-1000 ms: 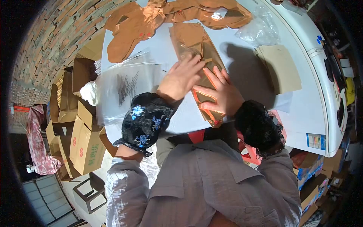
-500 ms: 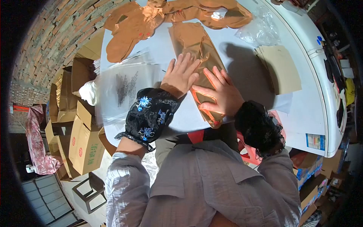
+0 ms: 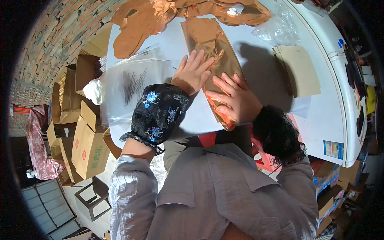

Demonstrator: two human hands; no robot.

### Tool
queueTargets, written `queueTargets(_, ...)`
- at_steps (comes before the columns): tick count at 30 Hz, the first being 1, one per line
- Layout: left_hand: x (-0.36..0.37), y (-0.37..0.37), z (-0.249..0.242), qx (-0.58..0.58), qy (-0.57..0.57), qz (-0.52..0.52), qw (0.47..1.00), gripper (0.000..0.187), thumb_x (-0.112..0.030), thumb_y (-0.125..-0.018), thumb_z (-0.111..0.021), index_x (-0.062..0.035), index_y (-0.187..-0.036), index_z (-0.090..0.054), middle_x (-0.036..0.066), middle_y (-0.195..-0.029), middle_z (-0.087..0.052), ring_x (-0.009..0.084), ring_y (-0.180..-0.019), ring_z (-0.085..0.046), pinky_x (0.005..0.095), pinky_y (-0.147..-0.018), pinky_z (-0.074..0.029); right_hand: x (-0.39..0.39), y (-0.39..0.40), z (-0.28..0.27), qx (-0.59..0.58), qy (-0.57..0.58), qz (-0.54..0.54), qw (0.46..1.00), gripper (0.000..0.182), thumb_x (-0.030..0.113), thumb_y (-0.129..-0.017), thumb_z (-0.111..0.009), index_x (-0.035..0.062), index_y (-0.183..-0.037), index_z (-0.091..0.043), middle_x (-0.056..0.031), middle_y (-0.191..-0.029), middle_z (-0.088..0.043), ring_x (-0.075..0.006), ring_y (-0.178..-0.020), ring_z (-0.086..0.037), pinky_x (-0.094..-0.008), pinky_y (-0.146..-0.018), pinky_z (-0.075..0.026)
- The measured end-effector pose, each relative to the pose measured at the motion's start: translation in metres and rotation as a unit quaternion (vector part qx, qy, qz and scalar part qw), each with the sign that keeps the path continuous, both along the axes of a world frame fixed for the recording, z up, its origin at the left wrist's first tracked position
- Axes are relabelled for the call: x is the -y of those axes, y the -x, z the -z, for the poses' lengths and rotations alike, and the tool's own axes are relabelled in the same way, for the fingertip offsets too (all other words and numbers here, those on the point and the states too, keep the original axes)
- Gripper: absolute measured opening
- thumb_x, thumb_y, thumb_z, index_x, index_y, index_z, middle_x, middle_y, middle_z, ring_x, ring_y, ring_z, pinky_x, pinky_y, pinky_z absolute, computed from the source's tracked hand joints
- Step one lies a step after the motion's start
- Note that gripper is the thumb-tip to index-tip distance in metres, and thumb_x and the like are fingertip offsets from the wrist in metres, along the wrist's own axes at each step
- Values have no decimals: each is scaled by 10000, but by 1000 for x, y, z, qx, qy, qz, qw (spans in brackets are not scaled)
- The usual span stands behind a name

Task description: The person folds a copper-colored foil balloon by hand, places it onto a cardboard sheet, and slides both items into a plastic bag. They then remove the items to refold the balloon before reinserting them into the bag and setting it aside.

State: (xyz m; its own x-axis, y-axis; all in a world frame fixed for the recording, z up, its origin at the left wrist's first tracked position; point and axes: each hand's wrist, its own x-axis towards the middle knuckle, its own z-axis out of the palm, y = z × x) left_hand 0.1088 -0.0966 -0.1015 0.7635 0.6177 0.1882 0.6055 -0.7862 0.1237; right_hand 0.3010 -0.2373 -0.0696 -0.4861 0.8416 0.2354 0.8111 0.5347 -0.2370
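A long folded sheet of shiny copper-coloured foil (image 3: 204, 34) lies on the white tabletop (image 3: 180, 120), its near end at the table's front edge. My left hand (image 3: 192, 72) rests flat with fingers spread, its fingertips on the left side of the foil. Lower down, my right hand (image 3: 236, 96) lies on the foil with its fingers apart, over the near half. Neither hand grips anything. Left of my left hand is a stack of clear plastic bags (image 3: 136, 84). More copper foil shapes (image 3: 138, 32) spread along the far edge.
Beige card sheets (image 3: 300, 72) and a crumpled clear bag (image 3: 280, 28) lie at the right of the table. Open cardboard boxes (image 3: 88, 148) stand on the left, by a brick wall (image 3: 52, 48). A dark stool (image 3: 92, 200) is on the floor at the lower left.
My right hand has slid slightly down and to the right over the foil, and its fingers are closer together. The camera view has shifted a little. My left hand stays at the foil's left side.
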Motion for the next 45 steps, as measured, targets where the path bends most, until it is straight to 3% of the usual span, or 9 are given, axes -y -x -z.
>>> queueTargets(9,-5,1,-9,5,-75,31,997,511,-482,-1011,-377,-252,-1467,-384,131,-1501,-373,323,-1398,-337,500,-1100,-311,1,1,-1,-7,11,-8,1000,513,369,-858,-645,237,-1348,-571,-181,-1507,-357,-411,-1392,-309,-537,-1155,-159)
queueTargets(12,-4,0,-6,24,-85,36,995,526,-443,-967,-472,-228,-1446,-438,139,-1497,-383,326,-1387,-339,476,-1079,-307,1,2,-7,-8,2,-19,1000,543,416,-812,-681,259,-1324,-592,-184,-1476,-387,-408,-1362,-344,-548,-1131,-195)
queueTargets(19,-5,1,-10,-6,-41,34,999,546,-463,-988,-411,-242,-1485,-372,134,-1530,-332,312,-1426,-275,473,-1116,-242,3,2,-14,13,34,-13,999,586,414,-806,-678,196,-1339,-576,-202,-1486,-363,-415,-1389,-298,-546,-1141,-167)
queueTargets(22,-5,1,-10,-13,-35,31,999,543,-458,-991,-406,-247,-1489,-365,132,-1535,-325,313,-1430,-267,476,-1118,-237,0,5,-13,-44,40,-26,998,606,437,-799,-684,186,-1339,-573,-200,-1498,-355,-412,-1400,-294,-549,-1143,-176)
queueTargets(25,-5,1,-9,-11,-34,32,999,540,-454,-993,-399,-250,-1491,-360,132,-1537,-320,313,-1433,-262,483,-1118,-233,4,8,-7,-32,-8,-35,999,601,429,-751,-730,201,-1291,-601,-194,-1442,-427,-407,-1328,-384,-564,-1108,-245)
queueTargets(37,-3,1,-9,-3,-51,34,998,531,-439,-994,-396,-246,-1487,-357,129,-1528,-326,307,-1425,-263,486,-1109,-245,8,5,-2,-72,31,-20,997,656,428,-771,-708,179,-1356,-545,-172,-1455,-428,-387,-1361,-364,-563,-1136,-215)
queueTargets(45,-2,0,-12,-21,-60,36,997,520,-480,-1017,-354,-257,-1486,-336,124,-1531,-313,315,-1415,-295,500,-1118,-262,13,4,-1,0,-23,-25,999,675,446,-760,-704,177,-1359,-549,-132,-1452,-444,-347,-1351,-376,-525,-1137,-234)
